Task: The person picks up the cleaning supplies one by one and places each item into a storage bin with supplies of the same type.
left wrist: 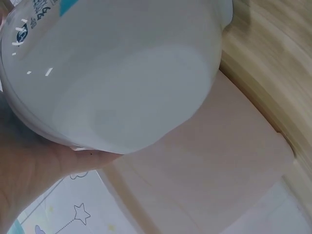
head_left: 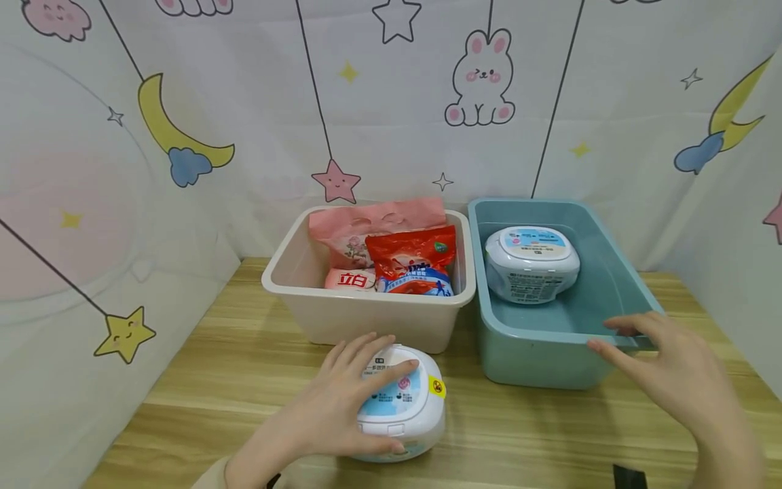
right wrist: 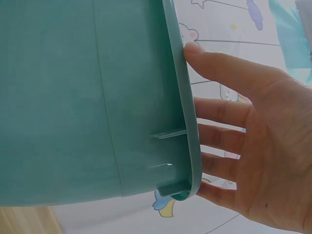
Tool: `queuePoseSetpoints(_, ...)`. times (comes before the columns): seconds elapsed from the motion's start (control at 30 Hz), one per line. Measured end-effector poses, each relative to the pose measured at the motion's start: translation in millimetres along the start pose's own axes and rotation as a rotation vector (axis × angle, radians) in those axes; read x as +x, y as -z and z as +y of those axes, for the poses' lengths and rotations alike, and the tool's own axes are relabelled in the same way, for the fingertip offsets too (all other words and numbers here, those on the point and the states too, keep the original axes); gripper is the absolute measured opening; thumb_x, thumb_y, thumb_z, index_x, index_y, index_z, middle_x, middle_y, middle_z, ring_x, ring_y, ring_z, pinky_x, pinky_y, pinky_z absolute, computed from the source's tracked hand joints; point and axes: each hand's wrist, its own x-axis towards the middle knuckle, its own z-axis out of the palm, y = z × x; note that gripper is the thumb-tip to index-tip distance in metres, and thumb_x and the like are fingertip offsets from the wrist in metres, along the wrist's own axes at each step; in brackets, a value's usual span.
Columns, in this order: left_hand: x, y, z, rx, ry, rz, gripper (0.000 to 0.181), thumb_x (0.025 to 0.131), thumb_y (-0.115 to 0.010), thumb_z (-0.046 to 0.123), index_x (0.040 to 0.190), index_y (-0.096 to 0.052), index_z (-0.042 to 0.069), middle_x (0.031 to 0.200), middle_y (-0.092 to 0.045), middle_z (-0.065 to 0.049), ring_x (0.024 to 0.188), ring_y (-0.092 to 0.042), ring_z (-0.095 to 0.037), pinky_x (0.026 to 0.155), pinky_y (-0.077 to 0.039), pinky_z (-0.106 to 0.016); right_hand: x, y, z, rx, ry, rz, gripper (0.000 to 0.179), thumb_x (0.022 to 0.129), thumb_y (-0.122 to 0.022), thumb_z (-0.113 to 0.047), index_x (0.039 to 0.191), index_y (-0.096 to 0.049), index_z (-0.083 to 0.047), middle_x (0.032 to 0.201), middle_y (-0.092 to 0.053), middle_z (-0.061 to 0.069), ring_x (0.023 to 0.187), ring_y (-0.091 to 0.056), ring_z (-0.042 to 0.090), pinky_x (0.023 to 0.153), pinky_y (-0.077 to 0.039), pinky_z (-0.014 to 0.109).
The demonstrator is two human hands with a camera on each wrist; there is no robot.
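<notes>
In the head view my left hand (head_left: 342, 401) grips a white plastic tub (head_left: 432, 407) with a blue and white label on its lid. Its fingers spread over the lid, and the thumb lies against the near side. The tub's smooth white wall (left wrist: 126, 92) fills much of the left wrist view. At the near right corner of a teal bin (head_left: 537, 360), my right hand (head_left: 678, 367) holds the rim, with the thumb outside and the fingers reaching over; the fingertips are hidden behind the rim in the right wrist view. A similar white tub (head_left: 531, 268) stands inside this bin.
Beside the teal bin stands a cream bin (head_left: 373, 319), directly behind the left hand's tub. It contains a red bag (head_left: 412, 251) and a pink package (head_left: 342, 234). Both bins sit on a wood-grain table (head_left: 232, 380), backed by a printed cloth (head_left: 391, 102).
</notes>
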Motion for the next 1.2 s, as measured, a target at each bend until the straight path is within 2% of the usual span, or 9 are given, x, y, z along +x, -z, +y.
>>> queuePoseSetpoints(0.27, 2.0, 2.9, -0.2, 0.006, 0.003, -0.045, 0.087, 0.071, -0.063, 0.075, 0.145, -0.025, 0.052, 0.157, -0.024, 0.003, 0.143, -0.024, -0.027, 0.11, -0.028, -0.06, -1.2, 0.3, 2.2, -0.017, -0.002, 0.005, 0.044, 0.082, -0.069, -0.051, 0.104, -0.069, -0.013, 0.11, -0.067, 0.018, 0.099, -0.058, 0.039, 0.071, -0.044, 0.052)
queuePoseSetpoints(0.43, 2.2, 3.2, -0.3, 0.008, 0.009, -0.056, 0.089, 0.069, -0.066, 0.074, 0.145, -0.025, 0.052, 0.158, -0.024, 0.001, 0.142, -0.026, -0.029, 0.11, -0.029, -0.059, -1.4, 0.0, 1.9, -0.035, 0.007, 0.018, 0.044, 0.081, -0.071, -0.051, 0.1, -0.07, -0.012, 0.105, -0.067, 0.015, 0.095, -0.058, 0.036, 0.07, -0.043, 0.051)
queuePoseSetpoints(0.83, 3.8, 5.3, -0.6, 0.048, 0.02, -0.083, 0.088, 0.071, -0.062, 0.076, 0.145, -0.02, 0.055, 0.158, -0.024, -0.003, 0.139, -0.029, -0.028, 0.109, -0.029, -0.059, -0.9, 0.7, -2.9, -0.03, 0.038, 0.043, 0.042, 0.08, -0.074, -0.047, 0.096, -0.07, -0.009, 0.098, -0.067, 0.013, 0.092, -0.059, 0.034, 0.071, -0.044, 0.05)
queuePoseSetpoints(0.93, 3.8, 5.3, -0.3, 0.057, 0.017, -0.085, 0.088, 0.071, -0.061, 0.076, 0.146, -0.019, 0.055, 0.158, -0.025, -0.003, 0.139, -0.029, -0.028, 0.109, -0.029, -0.059, -0.6, 0.9, -3.1, -0.026, 0.05, 0.054, 0.04, 0.079, -0.075, -0.046, 0.095, -0.07, -0.01, 0.096, -0.067, 0.012, 0.091, -0.059, 0.032, 0.071, -0.044, 0.045)
queuePoseSetpoints(1.07, 4.6, 5.6, -0.7, 0.057, 0.012, -0.089, 0.089, 0.07, -0.063, 0.076, 0.146, -0.02, 0.055, 0.157, -0.026, -0.003, 0.139, -0.029, -0.029, 0.108, -0.03, -0.059, -0.3, 1.0, -2.9, -0.023, 0.055, 0.053, 0.039, 0.079, -0.075, -0.045, 0.095, -0.07, -0.009, 0.097, -0.067, 0.012, 0.092, -0.059, 0.033, 0.071, -0.044, 0.045)
queuePoseSetpoints(1.2, 6.1, 6.2, -1.1, 0.048, 0.015, -0.102, 0.093, 0.068, -0.067, 0.074, 0.146, -0.02, 0.055, 0.157, -0.026, -0.003, 0.139, -0.029, -0.03, 0.107, -0.029, -0.06, -0.4, 0.4, -3.2, -0.019, 0.057, 0.051, 0.04, 0.079, -0.075, -0.044, 0.095, -0.07, -0.008, 0.097, -0.068, 0.013, 0.092, -0.06, 0.035, 0.073, -0.044, 0.051)
